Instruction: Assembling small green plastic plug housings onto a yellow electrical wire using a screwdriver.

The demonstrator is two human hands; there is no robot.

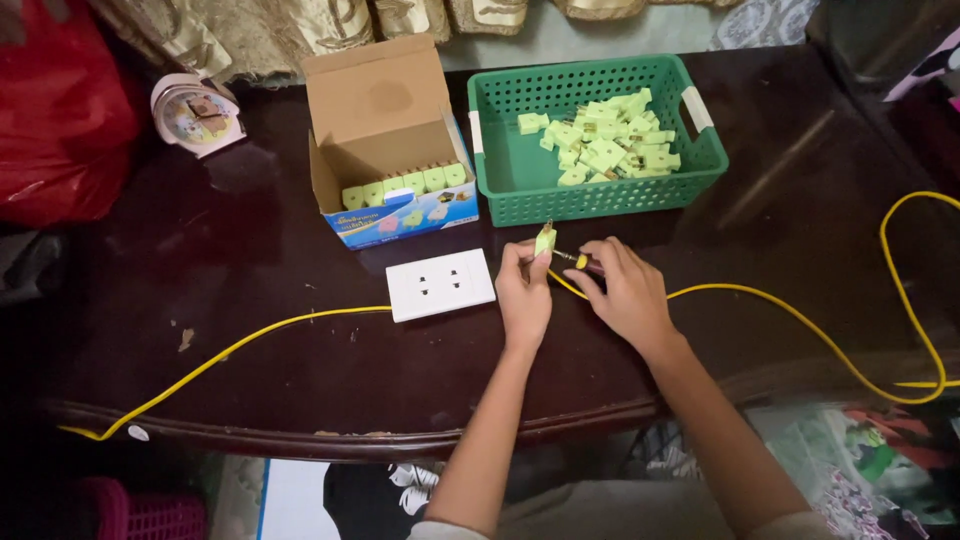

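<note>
1. pinching a small pale-green plug [545,240], prongs up, the left hand [523,295] is working just in front of the green basket [600,195], mid-table.
2. the right hand [625,290] is gripping a yellow-tipped screwdriver [578,260] beside it.

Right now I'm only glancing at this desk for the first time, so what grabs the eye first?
The green basket heaped with pale green plugs stands at the far middle. Before it, the left hand holds one plug up, while the right hand points a small screwdriver at it. A yellow cable snakes across the dark table.
</note>
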